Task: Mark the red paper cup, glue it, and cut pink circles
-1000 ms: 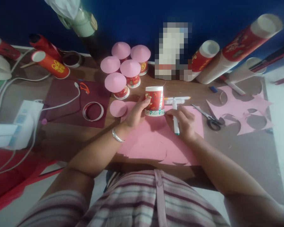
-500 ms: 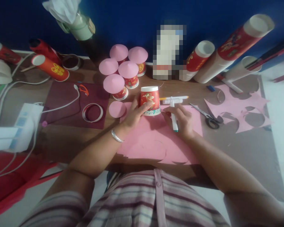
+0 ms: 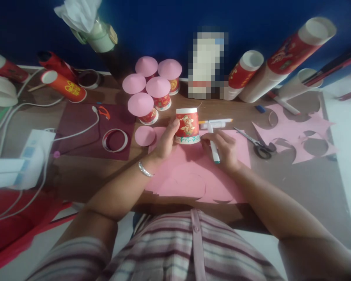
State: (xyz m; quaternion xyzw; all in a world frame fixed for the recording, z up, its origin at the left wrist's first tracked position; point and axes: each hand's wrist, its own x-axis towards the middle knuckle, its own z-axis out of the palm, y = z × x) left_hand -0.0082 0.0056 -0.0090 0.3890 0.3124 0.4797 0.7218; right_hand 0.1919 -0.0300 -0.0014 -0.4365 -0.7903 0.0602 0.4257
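Observation:
My left hand (image 3: 167, 139) grips a red paper cup (image 3: 187, 124) from its left side, thumb toward the front. The cup is upside down, with a gold figure on its wall and green wavy marks on the white band near its rim. My right hand (image 3: 220, 146) is closed around a white marker (image 3: 213, 145) with a green end, close to the cup's right edge. Beneath both hands lies a pink paper sheet (image 3: 181, 171). To the left rests a pink paper disc (image 3: 145, 136). Behind my hands, a white pen with an orange barrel end (image 3: 216, 121) lies on the table.
Several red cups with pink cone tops (image 3: 158, 87) stand at the back. Scissors (image 3: 261, 146) and cut pink scraps (image 3: 295, 132) lie right. At left are a tape roll (image 3: 114, 140), a power strip (image 3: 32, 156) and cables. Tall paper tubes (image 3: 289, 50) stand back right.
The cup has turned slightly and shifted a little right, and my left thumb has slid from its front to its left edge. My right hand has barely moved.

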